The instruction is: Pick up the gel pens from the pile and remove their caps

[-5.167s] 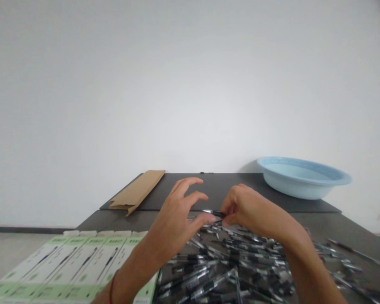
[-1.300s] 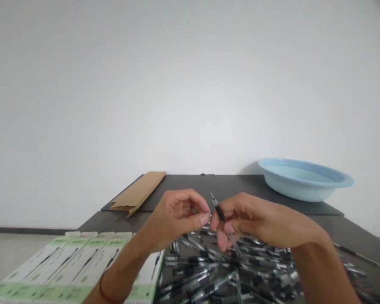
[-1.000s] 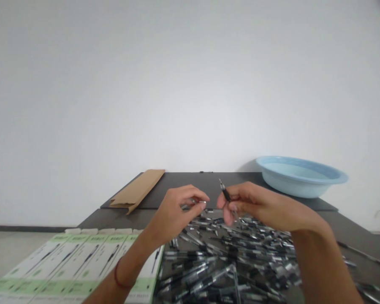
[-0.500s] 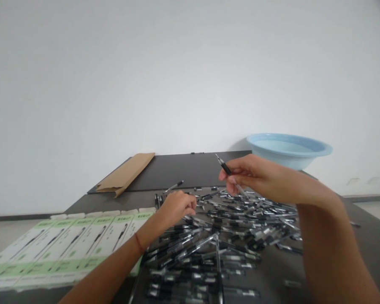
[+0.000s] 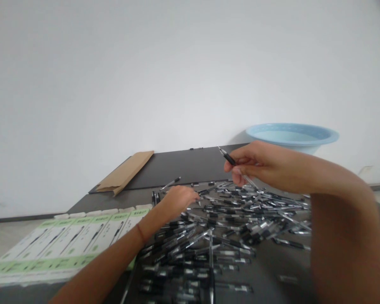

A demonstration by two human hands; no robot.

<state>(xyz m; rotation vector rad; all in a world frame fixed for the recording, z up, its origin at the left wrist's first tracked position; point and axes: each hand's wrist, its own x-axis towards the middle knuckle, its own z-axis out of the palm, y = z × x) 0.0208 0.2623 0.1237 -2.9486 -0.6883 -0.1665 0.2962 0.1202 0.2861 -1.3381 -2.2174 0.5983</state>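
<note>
At the far left a row of green-and-white boxes (image 5: 60, 242) lies flat along the near edge of the dark table (image 5: 190, 165), with a brown cardboard sleeve (image 5: 126, 171) farther back. The left hand (image 5: 177, 200) rests knuckles-up on the left edge of a loose pile of pens (image 5: 228, 230), fingers curled down into it; whether it grips anything cannot be told. The right hand (image 5: 259, 166) is raised above the pile, thumb and fingers pinched closed around a single pen (image 5: 229, 158). The pen's tip juts up and left past the fingertips, and its clear barrel slants down behind them. A light blue basin (image 5: 293, 136) stands behind that hand.
</note>
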